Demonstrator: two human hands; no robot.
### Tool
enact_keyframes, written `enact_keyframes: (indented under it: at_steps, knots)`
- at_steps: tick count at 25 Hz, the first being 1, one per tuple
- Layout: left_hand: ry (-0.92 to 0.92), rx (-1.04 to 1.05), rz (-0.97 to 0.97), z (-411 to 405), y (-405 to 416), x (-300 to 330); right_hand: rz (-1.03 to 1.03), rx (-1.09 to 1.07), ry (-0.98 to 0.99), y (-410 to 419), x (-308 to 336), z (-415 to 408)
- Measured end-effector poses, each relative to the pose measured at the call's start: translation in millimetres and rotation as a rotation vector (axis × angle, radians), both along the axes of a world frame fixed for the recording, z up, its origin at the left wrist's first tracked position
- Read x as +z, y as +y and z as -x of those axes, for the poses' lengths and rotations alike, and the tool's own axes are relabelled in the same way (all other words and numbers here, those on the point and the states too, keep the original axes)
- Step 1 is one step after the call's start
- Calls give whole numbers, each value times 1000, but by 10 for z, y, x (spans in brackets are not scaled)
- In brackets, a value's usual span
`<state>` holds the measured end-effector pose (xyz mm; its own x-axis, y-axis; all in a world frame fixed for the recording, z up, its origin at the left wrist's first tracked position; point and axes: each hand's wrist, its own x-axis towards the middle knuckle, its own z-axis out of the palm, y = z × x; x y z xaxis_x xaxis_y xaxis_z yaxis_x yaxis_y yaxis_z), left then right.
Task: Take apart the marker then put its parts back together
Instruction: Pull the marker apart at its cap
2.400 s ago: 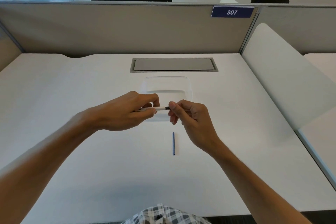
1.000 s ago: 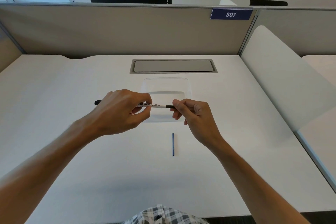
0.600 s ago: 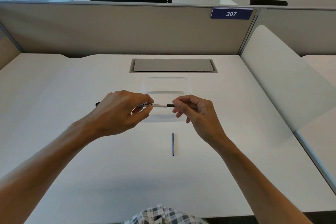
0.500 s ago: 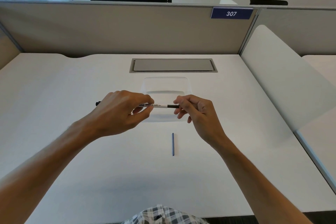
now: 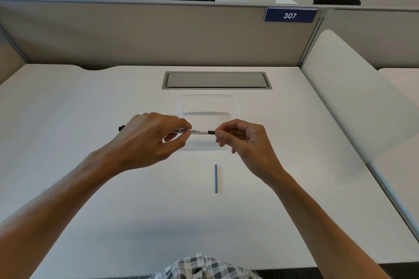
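Observation:
A white whiteboard marker [image 5: 192, 131] with black lettering is held level above the desk. My left hand [image 5: 149, 140] grips its left part, and a black end [image 5: 121, 128] sticks out past my knuckles. My right hand [image 5: 240, 140] pinches the black end piece [image 5: 211, 132] at the marker's right end between thumb and fingers. A thin blue rod [image 5: 215, 178], a part of the marker, lies on the desk in front of my hands, pointing away from me.
A clear plastic tray [image 5: 207, 102] sits on the white desk [image 5: 68, 120] just behind my hands. A grey cable hatch [image 5: 216, 80] is set in the desk further back. Partition walls [image 5: 158, 34] close the back, and a white side panel [image 5: 353, 97] stands at the right.
My left hand slid leftward along the marker, baring its lettering and its black left end. Since then both hands have stayed nearly still, my right fingers shifting slightly on the black end piece.

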<state>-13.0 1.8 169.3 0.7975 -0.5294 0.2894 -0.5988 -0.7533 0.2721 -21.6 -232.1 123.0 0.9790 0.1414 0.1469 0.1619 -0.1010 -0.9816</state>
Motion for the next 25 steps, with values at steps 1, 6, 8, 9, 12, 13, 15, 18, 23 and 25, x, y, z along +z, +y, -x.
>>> enact_keyframes:
  at_steps: [1,6,8,9,12,13,15,18,23,25]
  knots:
    - [-2,0,-5,2,-1,-4,19,-13,-2,9,-8,3]
    - [-9,10,-21,-4,16,-8,82,2,-5,8,-43,-8]
    - [-13,15,-19,-6,37,-11,49,12,3,-12,-34,-12]
    - [-13,17,-17,-5,44,-14,34,17,6,-27,-29,-12]
    - [-7,17,-13,-7,49,-21,7,38,19,-66,-12,-11]
    - [-6,15,-15,-6,47,-24,1,43,27,-78,-6,-7]
    - [-8,11,-19,-4,45,-26,-11,50,47,-95,-2,0]
    - [-17,20,-29,-2,46,-22,-23,47,62,-108,0,-1]
    - [-27,9,-33,5,41,-17,-27,48,94,-137,12,-7]
    - [-23,-1,-32,3,39,-22,-20,59,112,-153,12,-15]
